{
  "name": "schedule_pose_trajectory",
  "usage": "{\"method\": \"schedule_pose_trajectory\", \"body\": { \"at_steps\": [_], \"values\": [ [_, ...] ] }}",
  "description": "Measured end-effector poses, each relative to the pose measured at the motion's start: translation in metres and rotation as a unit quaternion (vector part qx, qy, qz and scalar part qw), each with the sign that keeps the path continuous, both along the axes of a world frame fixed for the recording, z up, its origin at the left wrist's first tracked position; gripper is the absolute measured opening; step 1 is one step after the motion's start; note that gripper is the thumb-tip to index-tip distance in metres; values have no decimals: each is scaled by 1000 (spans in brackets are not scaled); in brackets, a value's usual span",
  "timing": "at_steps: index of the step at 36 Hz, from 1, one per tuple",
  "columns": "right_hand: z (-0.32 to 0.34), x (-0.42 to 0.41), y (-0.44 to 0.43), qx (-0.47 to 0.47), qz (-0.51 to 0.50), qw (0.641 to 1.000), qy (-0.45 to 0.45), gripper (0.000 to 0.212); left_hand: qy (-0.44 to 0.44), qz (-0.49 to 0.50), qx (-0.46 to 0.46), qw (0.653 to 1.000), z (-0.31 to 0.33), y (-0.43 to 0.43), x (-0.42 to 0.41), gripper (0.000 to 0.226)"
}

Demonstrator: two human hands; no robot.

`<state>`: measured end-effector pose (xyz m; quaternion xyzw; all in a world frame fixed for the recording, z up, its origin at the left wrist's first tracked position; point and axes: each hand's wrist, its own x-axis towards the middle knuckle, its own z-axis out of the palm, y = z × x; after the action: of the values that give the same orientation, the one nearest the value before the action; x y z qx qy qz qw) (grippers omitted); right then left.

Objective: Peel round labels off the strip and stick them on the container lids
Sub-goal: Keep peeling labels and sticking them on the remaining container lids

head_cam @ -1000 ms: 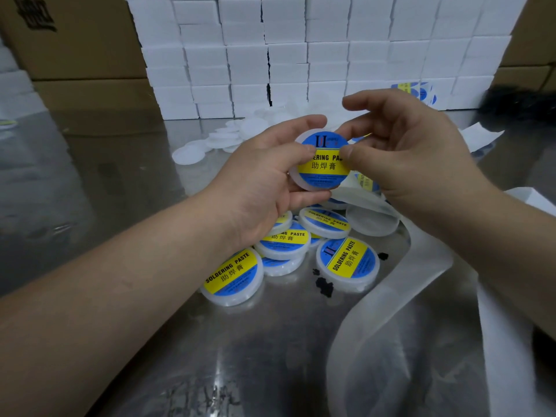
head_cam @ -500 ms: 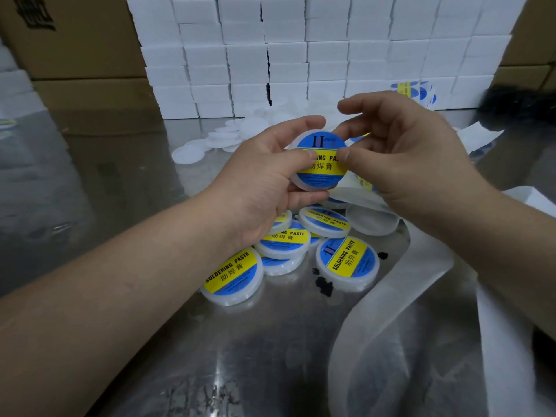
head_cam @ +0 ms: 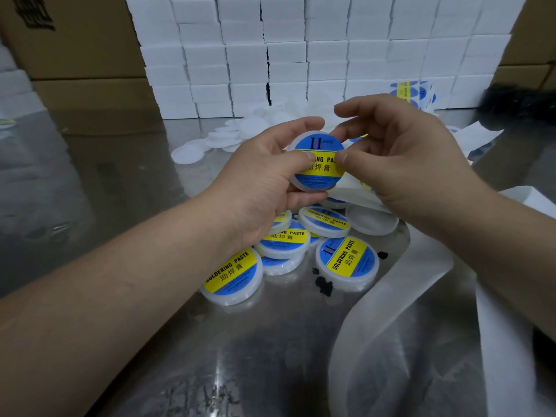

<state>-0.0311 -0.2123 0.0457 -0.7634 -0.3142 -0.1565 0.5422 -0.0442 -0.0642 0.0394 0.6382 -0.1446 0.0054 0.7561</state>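
Observation:
My left hand (head_cam: 258, 188) grips a round white container (head_cam: 319, 164) from the left, its thumb lying on the blue and yellow label. On the right, my right hand (head_cam: 406, 164) pinches the container's edge: the thumb presses on the label and the index fingertip touches the top rim. The white backing strip (head_cam: 391, 311) runs out from under my right hand and curls down over the table. I cannot tell whether the hand holds the strip. Several labelled containers (head_cam: 347, 258) lie in a pile below my hands.
One unlabelled container (head_cam: 371, 219) lies beside the pile. Blank white lids (head_cam: 186, 153) are scattered further back. Stacked white boxes (head_cam: 301, 55) wall off the rear, with a label roll (head_cam: 412, 91) at their right and cardboard cartons (head_cam: 75, 40) to the left. Black crumbs (head_cam: 323, 285) dot the metal table (head_cam: 210, 356).
My right thumb has slid a little to the left over the label. The container and my left hand stay where they were.

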Motion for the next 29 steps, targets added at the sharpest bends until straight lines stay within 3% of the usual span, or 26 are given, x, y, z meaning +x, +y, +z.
{"method": "schedule_pose_trajectory", "body": {
  "at_steps": [29],
  "values": [
    [-1, -2, 1, -43, 0, 999, -18, 46, -9, 28, 20, 999, -1, 0, 2, 42]
  ]
}}
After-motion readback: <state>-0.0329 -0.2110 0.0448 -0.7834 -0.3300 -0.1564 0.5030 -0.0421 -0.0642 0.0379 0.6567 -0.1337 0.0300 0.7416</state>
